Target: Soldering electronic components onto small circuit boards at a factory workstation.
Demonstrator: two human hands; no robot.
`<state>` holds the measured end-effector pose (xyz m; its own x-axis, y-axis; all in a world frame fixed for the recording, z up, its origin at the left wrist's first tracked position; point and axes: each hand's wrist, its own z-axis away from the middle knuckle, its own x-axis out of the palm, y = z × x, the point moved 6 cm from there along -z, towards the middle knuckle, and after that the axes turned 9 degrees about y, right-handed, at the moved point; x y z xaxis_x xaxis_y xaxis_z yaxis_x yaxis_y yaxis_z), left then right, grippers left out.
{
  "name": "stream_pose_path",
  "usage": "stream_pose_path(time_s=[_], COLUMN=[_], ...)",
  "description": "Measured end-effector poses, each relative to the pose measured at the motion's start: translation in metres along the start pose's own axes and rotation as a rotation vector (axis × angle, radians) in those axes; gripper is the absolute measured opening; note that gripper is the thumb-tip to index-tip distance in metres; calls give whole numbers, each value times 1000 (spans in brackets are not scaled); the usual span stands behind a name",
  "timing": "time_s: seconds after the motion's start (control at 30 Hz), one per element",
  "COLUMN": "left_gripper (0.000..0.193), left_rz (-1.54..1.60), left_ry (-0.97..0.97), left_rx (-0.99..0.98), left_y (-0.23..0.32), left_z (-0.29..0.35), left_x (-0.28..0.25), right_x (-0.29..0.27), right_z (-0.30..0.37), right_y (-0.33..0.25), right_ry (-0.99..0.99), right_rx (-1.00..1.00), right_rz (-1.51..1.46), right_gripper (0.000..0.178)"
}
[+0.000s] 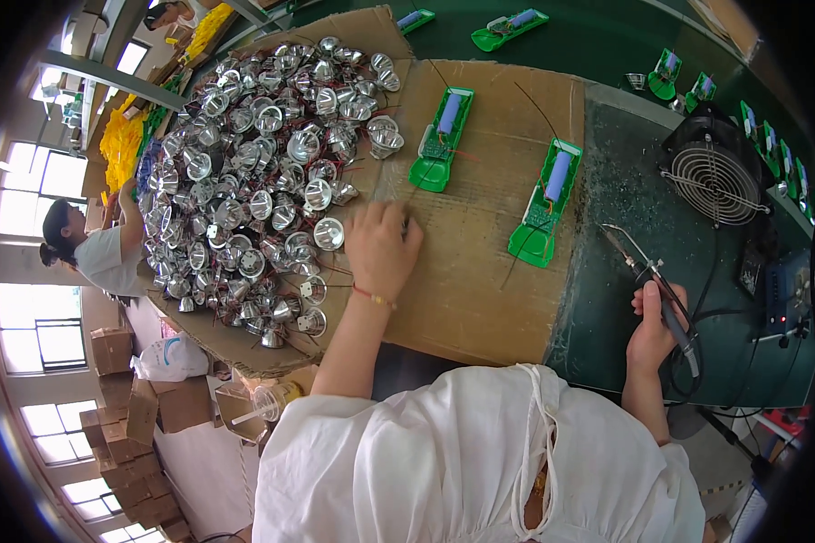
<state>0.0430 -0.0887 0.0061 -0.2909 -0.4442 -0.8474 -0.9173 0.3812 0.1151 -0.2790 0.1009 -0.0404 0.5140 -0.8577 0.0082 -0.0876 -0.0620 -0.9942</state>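
My right hand [652, 333] is wrapped around a soldering iron [681, 337], its metal tip pointing up and left over the dark green bench. A thin curved metal tube runs beside that tip. Close to the right edge of a heap of silver reflector cups [244, 181] with wires, my left hand [382, 246] is curled over the cardboard [462, 290]. A small dark spot shows by its thumb, but what the fingers hold is hidden. Two green plastic housings, one upper [442, 140] and one farther right [545, 204], lie on the cardboard, each with a blue-purple cylindrical cell and loose wires.
A fan with a round wire guard [715, 185] stands at the right, near a blue powered box [788, 291]. More green housings [509, 29] lie along the far and right edges. A person [95, 244] works at the left. Cardboard boxes [131, 471] and a drink cup [272, 401] are lower left.
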Motion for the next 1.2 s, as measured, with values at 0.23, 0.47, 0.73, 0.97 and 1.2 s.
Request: stream_pose_path(time_s=[0.23, 0.47, 0.73, 0.97, 1.2], left_gripper=[10, 13, 12, 12, 12], left_rz=[201, 679, 389, 533, 848], left_ry=[28, -308, -336, -370, -359], left_rx=[135, -311, 199, -73, -126], left_y=[21, 4, 67, 56, 92], left_z=[33, 16, 7, -7, -10], left_x=[-11, -6, 6, 1, 25], right_x=[6, 8, 23, 27, 48], right_z=[2, 7, 21, 21, 22], right_y=[-1, -15, -30, -29, -40], right_ry=[-42, -57, -164, -203, -338], right_rx=[-4, 6, -45, -32, -160], right_rz=[-23, -43, -91, -95, -1], right_gripper=[18, 20, 19, 17, 17])
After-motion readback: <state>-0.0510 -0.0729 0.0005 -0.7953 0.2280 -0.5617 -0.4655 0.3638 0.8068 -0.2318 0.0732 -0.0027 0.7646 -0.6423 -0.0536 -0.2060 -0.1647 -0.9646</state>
